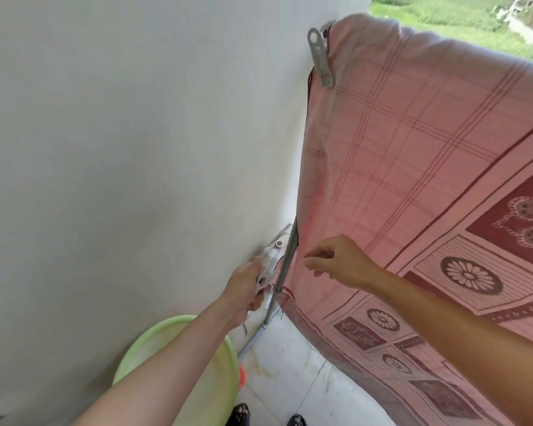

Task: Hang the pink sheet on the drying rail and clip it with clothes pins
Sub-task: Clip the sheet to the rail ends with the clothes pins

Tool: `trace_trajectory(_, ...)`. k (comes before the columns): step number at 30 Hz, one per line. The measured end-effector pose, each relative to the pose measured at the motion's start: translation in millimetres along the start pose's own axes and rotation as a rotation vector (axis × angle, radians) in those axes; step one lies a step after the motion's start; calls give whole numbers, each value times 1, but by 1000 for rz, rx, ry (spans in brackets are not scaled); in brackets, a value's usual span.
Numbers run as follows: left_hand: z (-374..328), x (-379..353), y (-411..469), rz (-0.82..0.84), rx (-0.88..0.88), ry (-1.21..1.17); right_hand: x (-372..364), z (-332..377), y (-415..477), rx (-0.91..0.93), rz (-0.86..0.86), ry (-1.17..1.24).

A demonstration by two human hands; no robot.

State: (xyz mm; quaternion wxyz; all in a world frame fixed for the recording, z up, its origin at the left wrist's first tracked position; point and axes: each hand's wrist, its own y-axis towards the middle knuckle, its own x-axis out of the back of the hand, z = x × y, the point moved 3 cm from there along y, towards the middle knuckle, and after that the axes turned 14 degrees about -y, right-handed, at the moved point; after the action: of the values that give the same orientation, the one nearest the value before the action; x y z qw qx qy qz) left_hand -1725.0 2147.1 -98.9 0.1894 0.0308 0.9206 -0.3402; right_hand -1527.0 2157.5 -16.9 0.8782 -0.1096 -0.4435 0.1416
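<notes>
The pink sheet (413, 167), checked with dark red flower panels, hangs over the drying rail and fills the right side. A grey clothes pin (320, 56) clamps its top left corner. The rail's metal upright (285, 265) runs down along the sheet's left edge. My left hand (246, 287) grips a pale clothes pin (270, 262) right beside that upright, low down. My right hand (342, 261) hovers at the sheet's left edge, fingers loosely curled, holding nothing that I can see.
A white wall (136, 149) stands close on the left. A light green basin (203, 373) sits on the tiled floor (290, 373) below my left arm. My shoes (240, 415) show at the bottom edge. Grass lies beyond the sheet's top.
</notes>
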Motion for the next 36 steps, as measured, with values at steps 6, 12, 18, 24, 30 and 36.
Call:
trace_trajectory(6,2,-13,-8,238,-62,-4,-20,-4,-6,-91,88,253)
trace_trajectory(12,0,-13,-8,213,-231,59,-16,-9,-6,-142,58,345)
trace_trajectory(18,-1,-17,3,213,-219,54,-6,-20,-2,-164,50,302)
trace_trajectory(24,-39,-41,72,-72,-383,303,24,-32,-7,-114,-206,164)
trace_trajectory(30,-69,-85,96,-52,-730,737,43,-26,-13,-73,-192,26)
trace_trajectory(36,-84,-38,102,-55,-701,623,63,2,-13,57,-222,-432)
